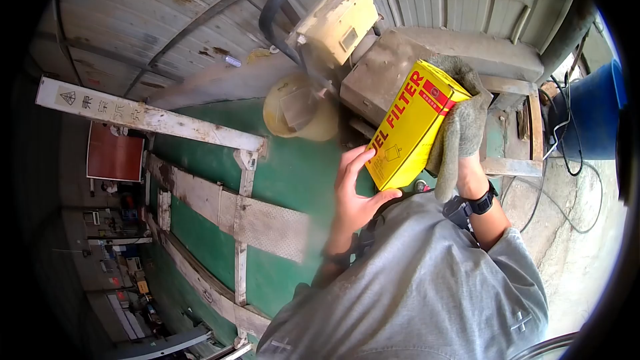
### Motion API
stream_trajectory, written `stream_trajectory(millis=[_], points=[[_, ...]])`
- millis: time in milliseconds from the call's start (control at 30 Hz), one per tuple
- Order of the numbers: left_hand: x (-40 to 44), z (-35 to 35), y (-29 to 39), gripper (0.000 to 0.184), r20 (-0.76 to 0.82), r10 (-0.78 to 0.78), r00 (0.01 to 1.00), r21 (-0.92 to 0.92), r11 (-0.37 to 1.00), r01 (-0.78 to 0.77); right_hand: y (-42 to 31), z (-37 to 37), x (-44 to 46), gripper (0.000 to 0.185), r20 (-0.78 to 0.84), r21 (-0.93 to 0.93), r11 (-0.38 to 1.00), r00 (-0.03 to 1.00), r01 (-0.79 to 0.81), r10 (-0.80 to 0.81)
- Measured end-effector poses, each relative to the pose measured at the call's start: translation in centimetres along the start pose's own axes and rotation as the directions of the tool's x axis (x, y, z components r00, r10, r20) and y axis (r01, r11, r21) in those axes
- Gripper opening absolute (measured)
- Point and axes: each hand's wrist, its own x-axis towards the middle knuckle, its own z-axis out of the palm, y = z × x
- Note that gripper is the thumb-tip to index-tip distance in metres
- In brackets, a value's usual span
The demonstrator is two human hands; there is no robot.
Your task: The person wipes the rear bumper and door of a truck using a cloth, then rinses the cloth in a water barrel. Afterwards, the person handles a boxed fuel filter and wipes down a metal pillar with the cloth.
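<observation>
A yellow fuel filter box (413, 127) with red print and a red band is held tilted in front of my chest. My bare left hand (355, 190) grips its lower left end, thumb along the bottom edge and fingers on the side. A grey knitted work glove covers my right hand (460, 130), which holds the box along its right side and upper end. Part of the glove hangs loose near my wrist. The right fingers are partly hidden behind the box. A dark watch (483, 201) is on my right wrist.
A cream electrical box (337, 23) and a round yellowish tub (283, 110) stand ahead. White steel lift ramps (267, 223) and a post (153, 120) fill the left over a green floor. At right are a wooden frame (510, 167), a blue barrel (590, 113) and loose cables (567, 140).
</observation>
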Motion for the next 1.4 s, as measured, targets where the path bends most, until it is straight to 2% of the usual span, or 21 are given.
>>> stream_trajectory(millis=[33,100,133,167,233,267,333,400,667,767,900,1000,1100,1133,1233,1267,1367,1400], points=[[0.2,0.3,0.0,0.082,0.019,0.029,0.999,0.05,0.998,-0.03,0.3,0.6,-0.1,0.049,-0.014,-0.072,0.997,1.0,0.008,-0.009],[0.7,1.0,0.5,0.081,-0.053,0.055,0.997,0.144,0.988,-0.047,1.5,1.6,-0.5,0.053,0.009,-0.142,0.99,1.0,0.003,-0.001],[0.8,1.2,0.5,0.081,-0.082,0.058,0.995,0.168,0.985,-0.043,2.1,1.9,-0.6,0.056,0.045,-0.108,0.994,0.999,-0.024,0.029],[1.0,1.4,0.6,0.082,-0.11,0.062,0.992,0.192,0.98,-0.04,2.8,1.9,-0.7,0.058,0.125,0.013,0.997,0.99,-0.074,0.072],[1.8,1.6,1.1,0.082,-0.179,0.101,0.979,0.237,0.97,-0.057,3.4,2.6,-1.3,0.062,0.191,-0.098,0.995,0.981,-0.028,0.047],[2.2,1.6,1.2,0.081,-0.198,0.118,0.973,0.261,0.963,-0.064,3.8,2.9,-1.5,0.061,0.224,-0.052,0.998,0.974,-0.025,0.036],[3.1,1.4,1.2,0.081,-0.229,0.157,0.961,0.314,0.946,-0.08,3.8,3.0,-1.2,0.061,0.275,0.034,0.99,0.954,-0.138,0.123],[3.3,1.4,0.6,0.083,-0.217,0.159,0.963,0.319,0.944,-0.084,3.4,3.1,-0.8,0.062,0.291,0.071,0.97,0.935,-0.232,0.203],[4.0,1.8,-0.4,0.086,-0.215,0.164,0.963,0.308,0.947,-0.092,4.7,1.6,0.0,0.068,0.323,0.013,0.986,0.934,-0.166,0.153],[4.1,1.7,-1.0,0.084,-0.154,0.095,0.983,0.27,0.962,-0.051,5.0,0.9,0.4,0.071,0.321,0.023,0.982,0.932,-0.186,0.169],[4.6,0.1,-1.4,0.069,0.024,0.049,0.999,0.205,0.977,-0.053,4.4,0.8,0.7,0.075,0.287,-0.021,0.99,0.948,-0.138,0.138],[4.8,-0.6,-1.2,0.061,0.107,-0.041,0.993,0.155,0.988,0.024,4.0,0.1,0.9,0.076,0.329,-0.211,0.977,0.939,-0.036,0.105],[4.7,-0.6,-1.7,0.064,0.111,0.002,0.994,0.111,0.994,-0.014,4.4,-0.4,1.0,0.08,0.433,-0.05,0.999,0.901,-0.006,0.027],[4.5,-0.8,-2.1,0.07,0.137,0.005,0.991,0.122,0.992,-0.022,4.1,-0.7,0.8,0.084,0.435,-0.193,0.98,0.899,0.04,0.048],[3.8,-0.2,-3.6,0.077,0.119,-0.035,0.992,-0.274,0.96,0.066,4.4,-0.8,0.4,0.086,0.53,-0.074,0.994,0.841,-0.078,0.105],[3.5,-0.5,-4.2,0.081,0.138,0.004,0.99,-0.259,0.965,0.032,4.3,-0.5,0.1,0.086,0.554,-0.205,0.975,0.831,0.081,0.047],[2.2,-1.5,-4.0,0.081,0.165,-0.045,0.985,-0.179,0.981,0.075,4.6,0.2,-0.1,0.074,0.524,-0.194,0.979,0.836,-0.07,0.164],[2.1,-2.0,-3.5,0.077,0.174,-0.067,0.983,-0.098,0.992,0.085,4.9,-0.2,-0.1,0.069,0.577,-0.285,0.953,0.813,0.105,0.083]])
